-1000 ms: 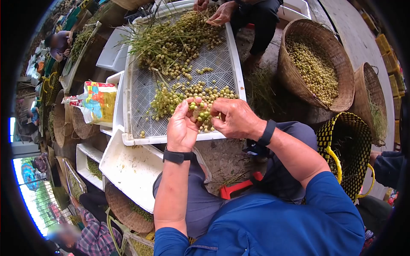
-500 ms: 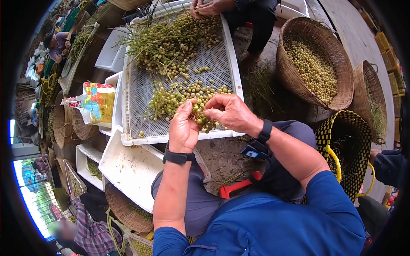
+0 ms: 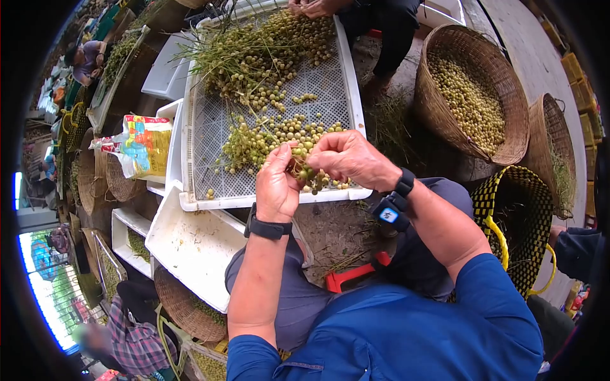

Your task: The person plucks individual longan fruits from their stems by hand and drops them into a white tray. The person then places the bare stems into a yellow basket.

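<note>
My left hand (image 3: 277, 185) is closed round a small bunch of round yellow-green fruits (image 3: 307, 180) on thin stems, at the tray's near edge. Against the same bunch my right hand (image 3: 357, 162) pinches with thumb and fingers; its fingertips partly hide what they grip. Beneath and beyond both hands, loose fruits and stems (image 3: 241, 149) lie on the white perforated tray (image 3: 210, 133). A larger heap of stemmed fruits (image 3: 254, 60) covers the tray's far end, with another person's hands (image 3: 318, 7) above it.
A wicker basket of fruits (image 3: 467, 101) stands to the right, near a black-and-yellow woven basket (image 3: 540, 209). A white foam box (image 3: 187, 251) and a printed bag (image 3: 147, 149) are on the left. Below the tray is a red plastic piece (image 3: 357, 274). Other people sit at the left.
My right hand has shifted slightly right and its wrist has turned, so the watch screen faces up. My left hand stays on the bunch. The other person's hands have moved slightly.
</note>
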### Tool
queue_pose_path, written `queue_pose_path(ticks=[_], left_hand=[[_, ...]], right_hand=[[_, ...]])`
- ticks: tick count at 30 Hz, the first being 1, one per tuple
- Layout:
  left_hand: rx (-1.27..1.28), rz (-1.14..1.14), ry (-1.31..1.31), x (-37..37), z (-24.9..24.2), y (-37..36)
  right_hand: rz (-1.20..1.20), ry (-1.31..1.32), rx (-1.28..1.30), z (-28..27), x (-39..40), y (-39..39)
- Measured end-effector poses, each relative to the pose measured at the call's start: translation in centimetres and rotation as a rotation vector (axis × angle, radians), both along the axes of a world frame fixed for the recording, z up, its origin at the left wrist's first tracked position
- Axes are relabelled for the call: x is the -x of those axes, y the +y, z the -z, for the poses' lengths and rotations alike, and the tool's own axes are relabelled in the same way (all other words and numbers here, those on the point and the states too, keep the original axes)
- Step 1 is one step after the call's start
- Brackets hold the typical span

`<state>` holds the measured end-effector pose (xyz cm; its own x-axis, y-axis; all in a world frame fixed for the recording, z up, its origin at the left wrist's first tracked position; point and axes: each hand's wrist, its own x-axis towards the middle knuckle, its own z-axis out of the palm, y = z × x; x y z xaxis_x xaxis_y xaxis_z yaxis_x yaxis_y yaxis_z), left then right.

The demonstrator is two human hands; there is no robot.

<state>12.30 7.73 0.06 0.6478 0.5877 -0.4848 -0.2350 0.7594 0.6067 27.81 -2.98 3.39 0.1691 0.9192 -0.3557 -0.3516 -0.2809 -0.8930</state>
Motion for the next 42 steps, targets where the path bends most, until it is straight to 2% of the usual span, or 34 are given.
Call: queue_pose_path(ticks=[2, 4, 6, 8, 10, 12, 13, 15, 22, 24, 26, 27, 30, 32, 35, 38, 40, 42], left_hand=[[-0.021, -0.056, 0.02, -0.1, -0.5, 0.3], [-0.025, -0.064, 0.006, -0.1, -0.5, 0.2], [-0.016, -0.11, 0.04, -0.3, -0.6, 0.0], [-0.017, -0.122, 0.042, -0.1, 0.2, 0.0], [-0.02, -0.134, 0.043, 0.0, 1.2, 0.2], [-0.059, -0.184, 0.046, -0.3, 1.7, 0.2], [-0.058, -0.18, 0.047, -0.4, 1.6, 0.0], [0.005, -0.155, 0.039, -0.5, 1.3, -0.3], [-0.011, -0.137, 0.072, -0.5, 1.2, -0.4], [-0.044, -0.093, -0.003, -0.2, 1.2, -0.1], [-0.033, -0.141, 0.004, -0.2, 0.5, 0.2], [-0.021, -0.187, 0.009, -0.3, 0.1, 0.4], [-0.011, -0.195, -0.032, 0.4, 0.1, 1.4], [-0.01, -0.177, -0.046, 1.0, 0.2, 2.1], [0.064, -0.18, -0.065, 1.1, 0.1, 2.5], [0.082, -0.16, -0.074, 1.3, 0.1, 2.7], [0.108, -0.168, -0.082, 1.4, 0.3, 2.9], [0.128, -0.155, -0.079, 1.5, 0.3, 2.9]], right_hand=[[0.005, 0.089, -0.044, 0.5, -0.1, -0.1], [0.08, 0.031, -0.077, -0.1, 0.2, -0.2], [0.058, -0.006, -0.057, 0.3, 0.6, -0.2], [0.042, -0.279, -0.233, 1.3, 1.7, 0.1], [0.018, -0.512, -0.232, 1.4, 2.4, 0.0], [0.007, -0.723, -0.337, 1.5, 2.7, 0.1], [0.011, -0.722, -0.334, 1.9, 2.8, 0.2], [0.082, -0.983, -0.44, 2.9, 3.0, 0.7], [0.056, -1.13, -0.374, 3.5, 3.0, 0.7], [0.099, -0.8, -0.33, 3.2, 2.9, 1.0], [0.147, -0.354, -0.21, 1.8, 1.8, 0.7], [0.214, -0.148, -0.053, 0.4, 1.2, 0.6], [0.289, 0.278, -0.064, 0.6, -1.1, -0.3], [0.243, 0.344, -0.099, 1.5, -1.1, -0.5], [0.173, 0.483, -0.006, 2.2, 0.5, -0.9], [0.172, 0.457, 0.148, 2.4, 2.2, -1.0], [0.175, 0.482, 0.147, 3.3, 2.9, -1.0], [0.167, 0.633, 0.105, 3.7, 3.3, -1.0]])
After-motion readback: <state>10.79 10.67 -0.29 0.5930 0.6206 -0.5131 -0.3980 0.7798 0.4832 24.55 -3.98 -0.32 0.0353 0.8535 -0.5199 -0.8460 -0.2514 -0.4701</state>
